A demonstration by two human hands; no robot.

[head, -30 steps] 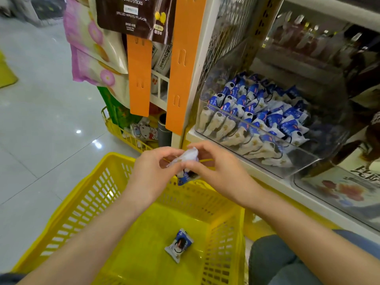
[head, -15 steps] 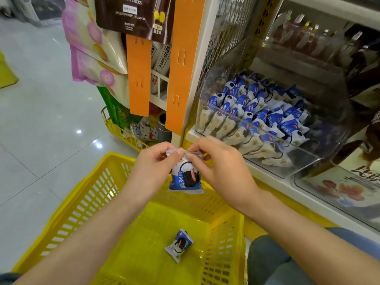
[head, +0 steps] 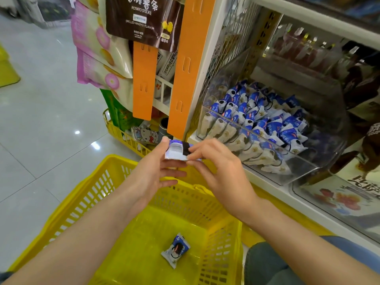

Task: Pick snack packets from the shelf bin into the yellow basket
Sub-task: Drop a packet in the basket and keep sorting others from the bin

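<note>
A blue-and-white snack packet [head: 176, 151] is held flat between both hands above the far rim of the yellow basket [head: 86, 198]. My left hand [head: 156, 173] pinches its left end with thumb and fingers. My right hand [head: 218, 171] pinches its right end. One more packet [head: 175, 250] lies on the basket floor. The clear shelf bin [head: 308, 167] to the right holds several of the same packets [head: 263, 118].
Two orange hanging strips [head: 186, 64] and hung snack bags [head: 98, 46] are right behind my hands. A smaller yellow wire basket [head: 121, 134] with goods sits on the floor by the shelf. The grey tiled floor [head: 41, 120] spreads to the left. A jeans-clad knee [head: 273, 262] is lower right.
The packet hung upright from both hands half a second ago; now it is turned flat and lifted slightly. Both hands have stayed over the basket's far rim.
</note>
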